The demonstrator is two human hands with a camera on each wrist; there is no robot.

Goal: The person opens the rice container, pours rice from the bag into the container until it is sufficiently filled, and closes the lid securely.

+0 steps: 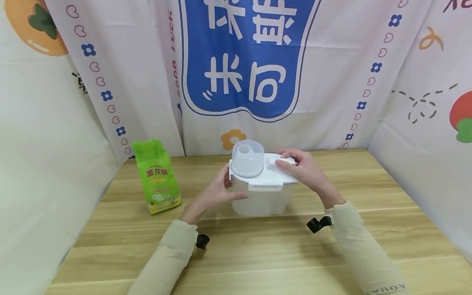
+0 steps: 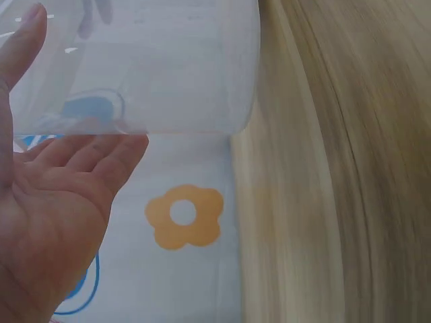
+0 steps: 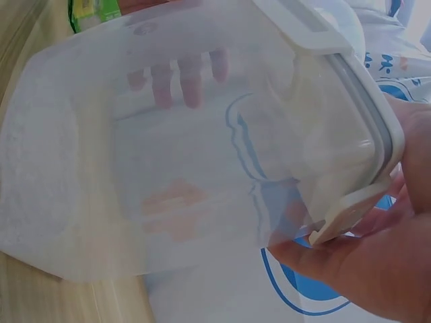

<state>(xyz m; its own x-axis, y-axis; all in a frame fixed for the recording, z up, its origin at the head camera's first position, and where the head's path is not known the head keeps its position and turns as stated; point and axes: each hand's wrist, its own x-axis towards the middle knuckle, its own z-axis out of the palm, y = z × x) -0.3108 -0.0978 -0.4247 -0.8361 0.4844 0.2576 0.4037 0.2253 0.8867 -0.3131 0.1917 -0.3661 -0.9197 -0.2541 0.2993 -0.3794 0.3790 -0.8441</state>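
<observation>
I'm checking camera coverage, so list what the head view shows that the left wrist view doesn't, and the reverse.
Only the head view: the green bag, and the container's white lid with a clear cup on top.

Only the left wrist view: the palm side of the left hand, facing the camera.

Both: the left hand itself, the translucent container, the wooden tabletop and an orange flower on the backdrop.

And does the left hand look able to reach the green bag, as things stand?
Probably yes: the left hand is near the green bag, with only tabletop showing between them, though it would likely need to leave the container first.
</observation>
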